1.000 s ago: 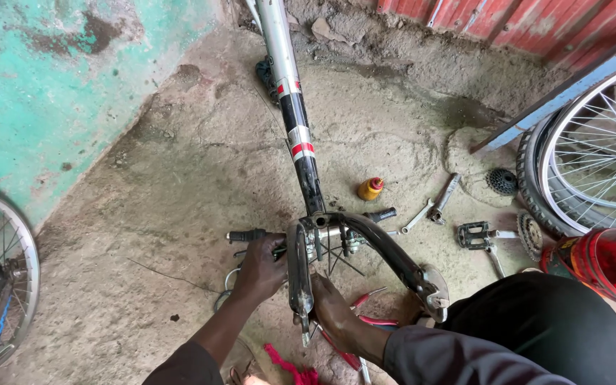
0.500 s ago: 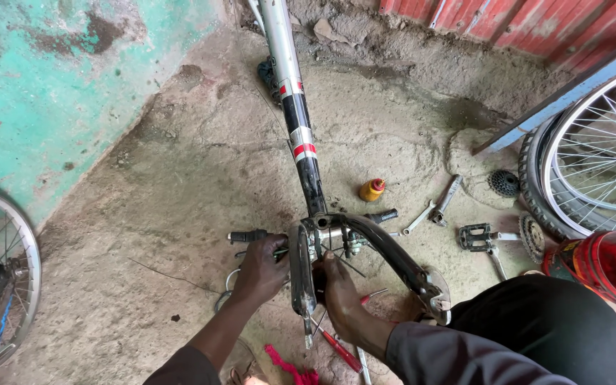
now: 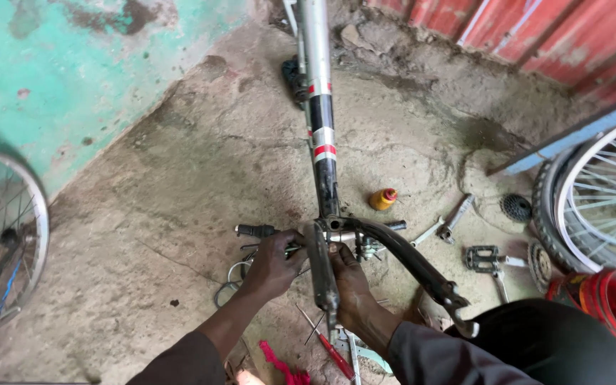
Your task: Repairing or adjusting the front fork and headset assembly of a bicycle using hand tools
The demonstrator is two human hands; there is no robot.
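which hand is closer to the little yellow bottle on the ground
Right. The right hand grips the frame joint just below-left of the yellow bottle; the left hand sits further left, by the black handlebar grip.

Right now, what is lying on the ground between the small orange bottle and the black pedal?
In the head view, metal wrenches lie on the dirt between the orange bottle and the black pedal.

A: Which packages, labels, signs or screens appear here?

B: Two containers only. A small yellow bottle (image 3: 383, 199) with a red cap stands on the ground beyond my hands, just right of the frame tube. A red translucent container (image 3: 611, 303) sits at the lower right edge.
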